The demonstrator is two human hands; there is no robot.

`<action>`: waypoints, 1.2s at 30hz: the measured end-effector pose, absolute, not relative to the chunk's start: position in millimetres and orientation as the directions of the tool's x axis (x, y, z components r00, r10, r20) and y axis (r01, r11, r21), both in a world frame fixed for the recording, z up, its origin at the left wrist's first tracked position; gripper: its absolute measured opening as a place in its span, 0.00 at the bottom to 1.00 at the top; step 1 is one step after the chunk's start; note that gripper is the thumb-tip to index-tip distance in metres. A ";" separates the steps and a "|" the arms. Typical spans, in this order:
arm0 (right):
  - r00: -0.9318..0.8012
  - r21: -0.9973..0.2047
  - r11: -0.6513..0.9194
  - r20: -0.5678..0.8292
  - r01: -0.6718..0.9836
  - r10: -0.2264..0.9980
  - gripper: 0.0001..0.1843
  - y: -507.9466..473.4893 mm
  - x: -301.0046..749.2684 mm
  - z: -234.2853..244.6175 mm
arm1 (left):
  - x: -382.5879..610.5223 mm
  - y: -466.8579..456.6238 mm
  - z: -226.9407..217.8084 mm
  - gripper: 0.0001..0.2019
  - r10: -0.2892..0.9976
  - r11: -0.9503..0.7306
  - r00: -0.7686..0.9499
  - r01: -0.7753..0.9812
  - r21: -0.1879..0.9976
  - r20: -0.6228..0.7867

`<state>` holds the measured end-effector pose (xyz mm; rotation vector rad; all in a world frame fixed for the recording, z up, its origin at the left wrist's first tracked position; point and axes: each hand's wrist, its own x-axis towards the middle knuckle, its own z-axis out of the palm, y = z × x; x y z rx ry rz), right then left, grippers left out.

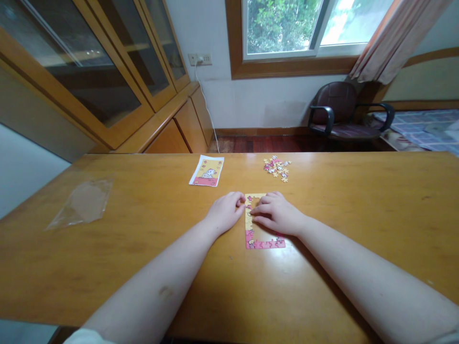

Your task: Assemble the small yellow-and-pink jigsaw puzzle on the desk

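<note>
I look down on a wide, glossy wooden table (358, 215). Near its middle lies a partly built jigsaw frame (264, 242), yellow and pink. Beyond it to the right sits a small heap of loose pieces (277, 168), and to the left a picture card (207, 170). Far left lies a clear plastic bag (83, 203).

A lived-in room of a home, judging by the glass-fronted wooden cabinets (107, 71), the curtained window (304, 28), a padded armchair (344, 114), a quilted bed (426, 126) and the wooden bench (143, 248).
</note>
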<state>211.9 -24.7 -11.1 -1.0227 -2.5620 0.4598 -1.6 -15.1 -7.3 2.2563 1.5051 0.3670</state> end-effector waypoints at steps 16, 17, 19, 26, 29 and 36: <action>-0.672 -0.413 0.683 0.199 0.602 0.713 0.14 -25.6 212.6 -10.8 | -6.1 -16.5 -4.9 0.12 0.886 -0.409 0.463 0.763 0.500 0.018; -0.672 -0.414 0.683 0.199 0.602 0.713 0.14 -25.7 212.7 -11.1 | -6.0 -16.6 -4.7 0.12 0.886 -0.410 0.464 0.764 0.498 0.018; -0.673 -0.417 0.682 0.197 0.601 0.713 0.14 -25.7 212.9 -11.9 | -5.9 -16.8 -4.7 0.13 0.883 -0.415 0.470 0.766 0.491 0.012; -0.673 -0.416 0.683 0.198 0.601 0.713 0.14 -25.5 212.7 -11.1 | -5.9 -17.2 -4.9 0.14 0.875 -0.429 0.485 0.770 0.472 0.005; -0.673 -0.417 0.683 0.199 0.599 0.712 0.14 -25.5 212.6 -10.2 | -6.7 -17.7 -5.2 0.17 0.873 -0.455 0.485 0.762 0.461 0.059; -0.678 -0.417 0.690 0.205 0.591 0.706 0.14 -25.6 213.1 -11.9 | -10.7 -16.3 -8.8 0.25 0.820 -0.541 0.568 0.728 0.421 0.070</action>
